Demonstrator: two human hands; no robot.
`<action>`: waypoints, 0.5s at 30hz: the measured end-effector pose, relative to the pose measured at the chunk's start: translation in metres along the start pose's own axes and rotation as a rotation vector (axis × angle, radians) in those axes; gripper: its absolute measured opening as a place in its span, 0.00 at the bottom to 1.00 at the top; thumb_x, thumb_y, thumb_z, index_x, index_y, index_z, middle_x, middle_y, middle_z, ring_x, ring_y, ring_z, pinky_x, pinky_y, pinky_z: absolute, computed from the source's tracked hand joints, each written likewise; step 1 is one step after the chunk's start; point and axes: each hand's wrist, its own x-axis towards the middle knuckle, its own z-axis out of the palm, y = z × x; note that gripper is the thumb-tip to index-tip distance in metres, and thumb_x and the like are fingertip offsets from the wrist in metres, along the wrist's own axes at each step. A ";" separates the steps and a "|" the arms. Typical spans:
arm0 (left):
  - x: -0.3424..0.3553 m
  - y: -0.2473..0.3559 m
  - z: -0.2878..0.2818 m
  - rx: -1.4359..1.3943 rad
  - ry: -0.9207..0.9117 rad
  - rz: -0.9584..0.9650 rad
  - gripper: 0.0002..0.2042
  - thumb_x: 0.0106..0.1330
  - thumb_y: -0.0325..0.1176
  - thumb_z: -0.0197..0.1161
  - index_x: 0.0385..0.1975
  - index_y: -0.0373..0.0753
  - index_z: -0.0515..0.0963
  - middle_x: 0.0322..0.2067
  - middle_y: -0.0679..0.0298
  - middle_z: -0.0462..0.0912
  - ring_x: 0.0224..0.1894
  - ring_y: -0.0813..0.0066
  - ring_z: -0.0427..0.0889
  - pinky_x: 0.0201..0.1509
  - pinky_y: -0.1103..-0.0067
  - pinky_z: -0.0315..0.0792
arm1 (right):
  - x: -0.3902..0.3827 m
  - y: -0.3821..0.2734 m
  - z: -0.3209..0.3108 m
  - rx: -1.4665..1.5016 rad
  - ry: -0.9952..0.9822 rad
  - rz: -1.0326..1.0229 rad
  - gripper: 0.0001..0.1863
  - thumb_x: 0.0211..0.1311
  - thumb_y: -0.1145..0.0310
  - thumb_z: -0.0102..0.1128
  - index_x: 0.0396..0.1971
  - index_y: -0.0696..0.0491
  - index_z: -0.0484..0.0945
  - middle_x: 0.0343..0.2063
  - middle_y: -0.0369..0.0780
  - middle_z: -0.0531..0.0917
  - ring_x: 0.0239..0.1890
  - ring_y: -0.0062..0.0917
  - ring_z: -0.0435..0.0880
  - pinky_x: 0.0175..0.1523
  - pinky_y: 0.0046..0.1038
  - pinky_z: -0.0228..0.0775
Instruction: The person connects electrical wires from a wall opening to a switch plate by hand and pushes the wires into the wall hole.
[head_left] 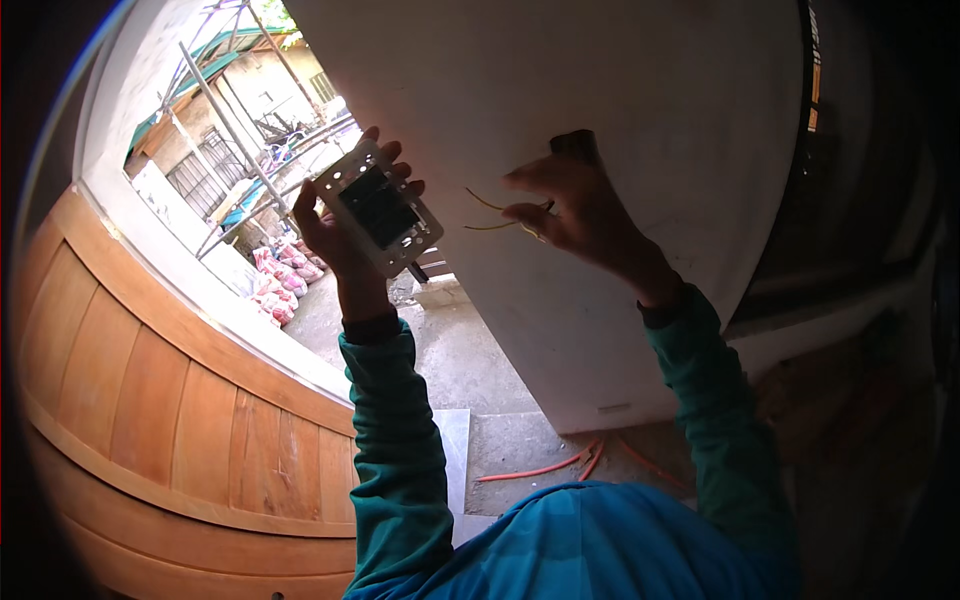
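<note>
My left hand [330, 235] grips a metal switch mounting plate [349, 192] with a dark middle and small holes, held tilted at the wall's left edge. To its right, my right hand [565, 205] is at two thin yellowish wires [482, 227], its thumb pressed on them and its index finger raised apart. Just behind that hand is a dark recessed opening [573, 140] in the white wall [550, 350]; where the wires enter it is hidden by my fingers.
A wooden panel door [150, 400] stands at left beside a doorway, with scaffold poles [230, 120] and stacked pink-white sacks [280, 280] outside. Orange conduits [530, 470] lie on the concrete floor [475, 360] at the wall's foot, near a pale board [453, 460].
</note>
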 end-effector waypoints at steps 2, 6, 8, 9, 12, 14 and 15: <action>0.002 -0.004 0.003 -0.101 -0.028 -0.025 0.40 0.63 0.57 0.44 0.65 0.29 0.49 0.56 0.44 0.66 0.52 0.57 0.72 0.57 0.63 0.69 | 0.003 -0.002 0.012 0.065 -0.258 0.092 0.09 0.54 0.68 0.66 0.34 0.55 0.81 0.29 0.41 0.84 0.31 0.30 0.83 0.37 0.28 0.74; 0.008 -0.021 0.021 -0.049 -0.002 0.025 0.38 0.68 0.59 0.37 0.65 0.29 0.51 0.57 0.46 0.66 0.54 0.59 0.72 0.58 0.65 0.70 | 0.004 -0.004 -0.010 0.191 -0.152 0.174 0.08 0.57 0.69 0.65 0.31 0.57 0.80 0.25 0.38 0.82 0.27 0.22 0.80 0.35 0.24 0.73; 0.016 -0.030 0.027 0.005 0.016 0.054 0.37 0.68 0.60 0.35 0.64 0.31 0.54 0.57 0.46 0.67 0.53 0.59 0.73 0.57 0.64 0.70 | 0.001 -0.002 -0.021 0.508 -0.058 0.315 0.07 0.58 0.69 0.64 0.31 0.57 0.80 0.25 0.37 0.81 0.27 0.20 0.78 0.35 0.23 0.72; 0.022 -0.034 0.029 0.021 0.021 0.056 0.37 0.68 0.61 0.34 0.64 0.31 0.55 0.56 0.47 0.68 0.53 0.59 0.74 0.57 0.64 0.71 | 0.001 -0.002 -0.023 0.808 0.052 0.481 0.07 0.59 0.69 0.63 0.31 0.57 0.79 0.25 0.36 0.80 0.27 0.18 0.77 0.35 0.22 0.72; 0.037 -0.047 0.034 -0.027 0.073 0.085 0.37 0.67 0.62 0.33 0.63 0.33 0.57 0.56 0.48 0.68 0.52 0.59 0.74 0.55 0.64 0.72 | 0.000 -0.004 -0.021 0.752 0.012 0.523 0.08 0.58 0.68 0.64 0.31 0.57 0.79 0.27 0.35 0.79 0.28 0.17 0.77 0.36 0.22 0.72; 0.046 -0.055 0.037 0.008 0.095 0.099 0.37 0.67 0.62 0.33 0.63 0.33 0.58 0.56 0.48 0.69 0.52 0.59 0.74 0.55 0.64 0.72 | -0.003 -0.006 -0.014 0.616 0.016 0.478 0.09 0.57 0.66 0.65 0.32 0.57 0.81 0.26 0.36 0.80 0.28 0.19 0.79 0.38 0.24 0.73; 0.051 -0.060 0.038 0.047 0.115 0.126 0.37 0.67 0.62 0.33 0.63 0.33 0.59 0.56 0.48 0.69 0.52 0.59 0.75 0.55 0.64 0.72 | -0.003 -0.008 -0.015 0.610 0.025 0.483 0.09 0.57 0.66 0.65 0.32 0.57 0.81 0.26 0.36 0.80 0.28 0.19 0.79 0.38 0.24 0.73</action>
